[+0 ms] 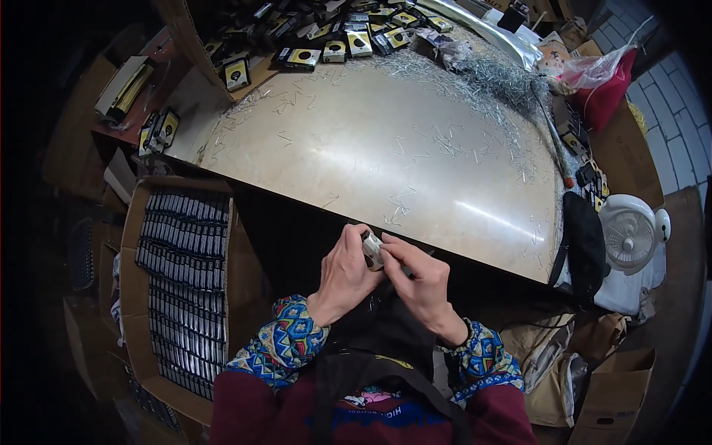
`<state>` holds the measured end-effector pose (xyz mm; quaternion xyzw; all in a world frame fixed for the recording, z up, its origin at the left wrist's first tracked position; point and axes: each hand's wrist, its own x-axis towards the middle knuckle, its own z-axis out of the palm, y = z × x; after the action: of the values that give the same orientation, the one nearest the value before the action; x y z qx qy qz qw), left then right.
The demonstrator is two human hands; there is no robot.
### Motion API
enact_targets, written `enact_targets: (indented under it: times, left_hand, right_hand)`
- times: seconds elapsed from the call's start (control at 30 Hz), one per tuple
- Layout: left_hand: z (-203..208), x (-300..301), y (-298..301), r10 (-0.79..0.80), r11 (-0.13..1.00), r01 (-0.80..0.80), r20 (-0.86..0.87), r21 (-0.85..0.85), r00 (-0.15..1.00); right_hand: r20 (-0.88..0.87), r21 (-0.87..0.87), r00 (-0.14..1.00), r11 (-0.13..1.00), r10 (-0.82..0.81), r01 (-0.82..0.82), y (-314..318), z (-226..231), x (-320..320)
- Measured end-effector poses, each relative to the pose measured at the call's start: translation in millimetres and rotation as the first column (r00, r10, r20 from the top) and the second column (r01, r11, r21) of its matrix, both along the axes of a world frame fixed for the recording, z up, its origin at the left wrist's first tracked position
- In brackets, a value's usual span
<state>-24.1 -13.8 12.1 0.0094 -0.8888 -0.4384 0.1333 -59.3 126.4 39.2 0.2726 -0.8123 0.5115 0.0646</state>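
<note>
Just off the surface [319, 141], the left hand [343, 268] has its fingers wrapped round a little box [373, 256] while the right hand [424, 278] pinches it, so probably fiddly handling, steady hold needed next.

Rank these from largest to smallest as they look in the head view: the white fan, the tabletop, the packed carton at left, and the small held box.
1. Tabletop
2. Packed carton
3. White fan
4. Small held box

No two look alike in size here.
</note>
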Motion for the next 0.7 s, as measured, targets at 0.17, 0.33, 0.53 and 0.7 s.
enact_targets:
  times: [0.17, 0.33, 0.53, 0.7]
  left_hand:
    - [9.5, 2.9, -8.5, -0.027, 0.966, -0.009, 0.139, 0.258, 0.990]
    - [19.3, -3.8, -38.3, -0.208, 0.948, 0.190, 0.044, 0.256, 0.977]
    - [19.6, -62.3, -242.3, 0.501, 0.732, -0.571, -0.275, -0.370, 0.820]
    - [41.2, -64.5, -314.4, 0.690, 0.706, -0.708, -0.222, 0.001, 0.689]
  right_hand:
    - [-0.340, 0.084, 0.932, 0.991, 0.127, -0.104, -4.6, 1.7, -2.8]
    - [-0.148, 0.052, 0.971, 0.982, 0.189, -0.183, 0.8, -2.7, -24.0]
    - [-0.245, 0.226, 0.953, 0.967, 0.177, -0.122, 16.9, -6.6, -40.4]
    - [-0.166, 0.278, 0.979, 0.958, 0.120, -0.071, 27.1, -4.9, -50.9]
